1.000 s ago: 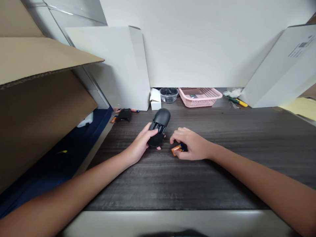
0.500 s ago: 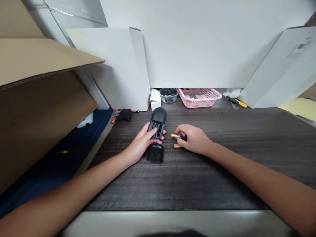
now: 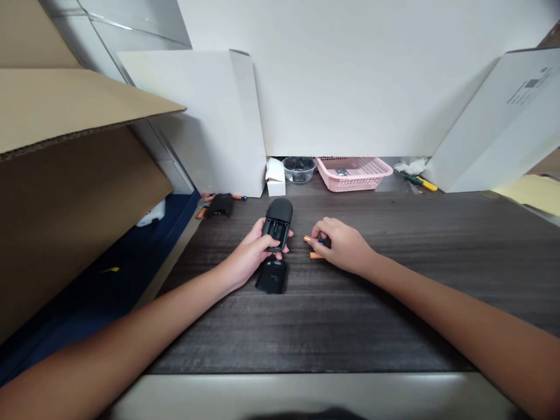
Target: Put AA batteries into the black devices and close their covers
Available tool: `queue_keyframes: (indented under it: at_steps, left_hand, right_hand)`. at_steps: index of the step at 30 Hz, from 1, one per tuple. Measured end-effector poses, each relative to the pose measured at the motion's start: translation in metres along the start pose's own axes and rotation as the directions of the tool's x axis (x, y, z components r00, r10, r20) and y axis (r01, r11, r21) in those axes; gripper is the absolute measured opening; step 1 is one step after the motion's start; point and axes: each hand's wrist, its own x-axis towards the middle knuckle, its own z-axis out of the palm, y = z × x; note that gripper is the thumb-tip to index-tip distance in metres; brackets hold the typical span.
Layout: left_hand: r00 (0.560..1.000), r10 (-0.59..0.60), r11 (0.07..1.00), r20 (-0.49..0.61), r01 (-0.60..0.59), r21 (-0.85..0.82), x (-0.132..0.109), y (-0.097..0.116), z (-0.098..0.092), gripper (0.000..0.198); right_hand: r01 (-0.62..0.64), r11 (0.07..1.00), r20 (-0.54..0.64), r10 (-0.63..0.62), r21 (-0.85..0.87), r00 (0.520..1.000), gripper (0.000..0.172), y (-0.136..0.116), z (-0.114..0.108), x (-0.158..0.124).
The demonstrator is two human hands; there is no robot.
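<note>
My left hand (image 3: 247, 259) is closed around a black wireless mouse (image 3: 279, 211), its thumb resting over the lower end of the uncovered battery bay. The bay's two slots face up, and no orange battery shows in them. Just below those fingers is the mouse's loose black cover (image 3: 272, 277); whether the fingers also hold it I cannot tell. To the right, my right hand (image 3: 343, 244) pinches an orange battery (image 3: 308, 239) between thumb and fingers at the tabletop. A second orange battery (image 3: 314, 255) lies under that thumb, partly hidden by the hand.
At the back stand a small white box (image 3: 276, 179), a clear round tub (image 3: 299, 170) and a pink basket (image 3: 354, 182). Several batteries lie around another black cover (image 3: 220, 205) at the left. A yellow-handled tool (image 3: 426, 183) lies back right. A cardboard box (image 3: 74, 192) borders the left.
The mouse has tipped and come slightly lower in my left hand, its thumb now nearer the bay's lower end. The loose cover shifted a little left and nearer me. My right hand has barely moved.
</note>
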Motion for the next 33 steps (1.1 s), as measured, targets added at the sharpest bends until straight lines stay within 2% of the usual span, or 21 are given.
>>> queue_keyframes:
  at_steps: [7, 11, 14, 16, 18, 21, 24, 28, 30, 33]
  left_hand:
    - [0.998, 0.003, 1.000, 0.066, -0.003, 0.010, 0.002, 0.000, 0.000, 0.046]
    - [0.999, 0.002, 1.000, 0.053, -0.004, 0.025, 0.002, 0.000, 0.001, 0.039]
    - [0.998, 0.004, 0.999, 0.070, -0.007, 0.034, 0.001, -0.002, 0.000, 0.035]
    - [0.995, 0.020, 0.998, 0.102, -0.027, 0.061, 0.000, -0.003, 0.000, 0.033]
    - [0.988, 0.045, 0.992, 0.145, -0.061, 0.107, -0.001, -0.003, 0.000, 0.031]
    - [0.974, 0.063, 0.983, 0.217, -0.098, 0.157, -0.005, -0.001, 0.002, 0.034]
    - [0.970, 0.039, 0.986, 0.240, -0.076, 0.149, -0.007, 0.003, 0.005, 0.038]
    - [0.976, 0.006, 0.989, 0.218, -0.038, 0.143, -0.006, 0.003, 0.006, 0.036]
    - [0.980, -0.010, 0.990, 0.196, -0.017, 0.139, -0.005, 0.002, 0.004, 0.034]
    - [0.983, -0.043, 0.997, 0.176, 0.030, 0.078, -0.003, 0.002, 0.002, 0.032]
  right_hand:
    - [-0.084, 0.996, -0.017, 0.084, 0.022, 0.996, 0.020, 0.004, 0.001, 0.006]
    - [-0.089, 0.988, -0.061, 0.098, 0.129, 0.993, 0.022, -0.006, -0.001, 0.005]
    - [0.104, 0.960, -0.165, -0.062, 0.259, 0.984, 0.020, -0.022, -0.006, 0.001]
    - [0.268, 0.930, -0.211, -0.217, 0.254, 0.953, 0.017, -0.033, -0.009, -0.002]
    - [0.373, 0.906, -0.199, -0.335, 0.203, 0.921, 0.019, -0.041, -0.010, -0.004]
    - [0.437, 0.894, -0.139, -0.422, 0.098, 0.896, 0.022, -0.046, -0.008, -0.006]
    - [0.389, 0.920, -0.140, -0.380, 0.041, 0.914, 0.018, -0.046, -0.006, -0.006]
    - [0.303, 0.945, -0.208, -0.275, 0.120, 0.939, 0.008, -0.045, -0.006, -0.004]
    - [0.315, 0.940, -0.202, -0.286, 0.128, 0.937, 0.007, -0.046, -0.006, -0.003]
    - [0.349, 0.928, -0.197, -0.321, 0.129, 0.926, 0.016, -0.048, -0.008, -0.003]
